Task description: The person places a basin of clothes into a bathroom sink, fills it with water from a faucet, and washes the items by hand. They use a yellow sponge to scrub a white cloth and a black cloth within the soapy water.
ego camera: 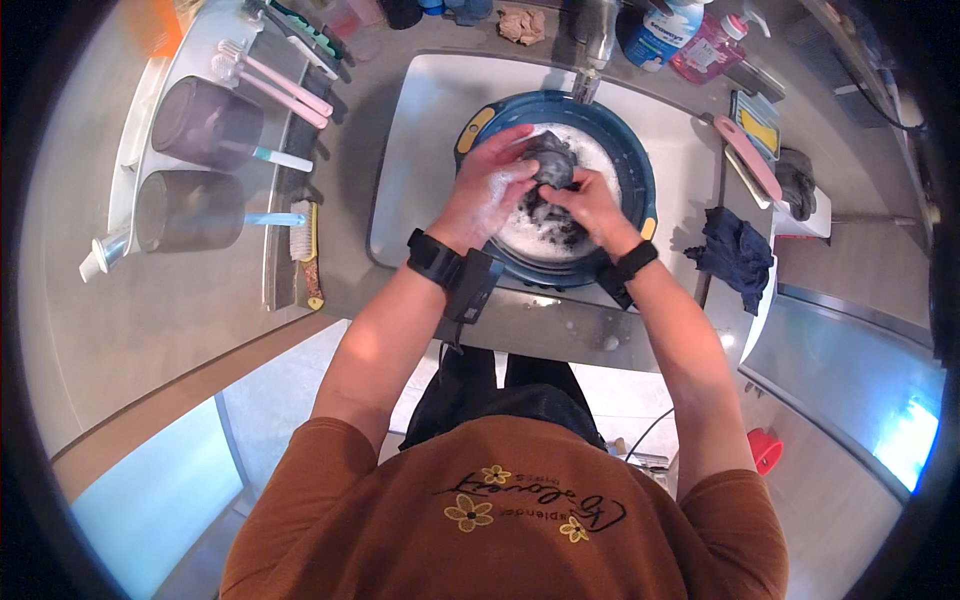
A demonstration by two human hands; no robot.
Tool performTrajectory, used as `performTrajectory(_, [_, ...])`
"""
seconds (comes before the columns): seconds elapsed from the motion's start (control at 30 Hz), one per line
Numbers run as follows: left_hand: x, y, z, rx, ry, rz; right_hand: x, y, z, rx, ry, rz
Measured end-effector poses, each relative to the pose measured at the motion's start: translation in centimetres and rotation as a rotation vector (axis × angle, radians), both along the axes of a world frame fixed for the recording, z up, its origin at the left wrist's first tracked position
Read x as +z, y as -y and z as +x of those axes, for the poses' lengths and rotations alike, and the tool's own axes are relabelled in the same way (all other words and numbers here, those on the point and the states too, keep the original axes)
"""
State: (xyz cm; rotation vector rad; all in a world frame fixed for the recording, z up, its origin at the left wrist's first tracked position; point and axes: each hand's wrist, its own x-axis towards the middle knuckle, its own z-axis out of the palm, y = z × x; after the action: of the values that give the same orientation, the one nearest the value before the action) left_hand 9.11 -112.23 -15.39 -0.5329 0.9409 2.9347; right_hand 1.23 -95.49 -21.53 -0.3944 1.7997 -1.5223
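Over a blue round basin (641, 157) of foamy water, my left hand (487, 187) grips a dark wet cloth (553, 161) that bunches up above the suds. My right hand (589, 202) holds the same cloth from its lower right side, thumb and fingers pinching it. Part of the dark fabric hangs down into the white foam (517, 232). Lather shows on the back of my left hand. The basin has yellow grip inserts and stands in a white rectangular sink (420, 112), below a metal faucet (598, 45).
A dark blue cloth (731, 255) lies on the right edge beside a pink-handled brush (748, 157). Spray and pump bottles (709, 49) stand behind the sink. Cups (191, 210) and toothbrushes (285, 86) hang at left, above a scrub brush (306, 247). Crumpled paper (521, 26) lies behind.
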Motion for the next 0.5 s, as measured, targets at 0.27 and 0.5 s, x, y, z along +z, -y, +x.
performTrajectory(0.27, [-3.2,3.6,0.7,0.135,0.123,-0.483,3.8,-5.6,-4.7,0.013,-0.125,0.17])
performTrajectory(0.5, [-2.0,2.4,0.8,0.026,0.272,-0.436,3.6,-3.7,-2.5,0.048,-0.116,0.206])
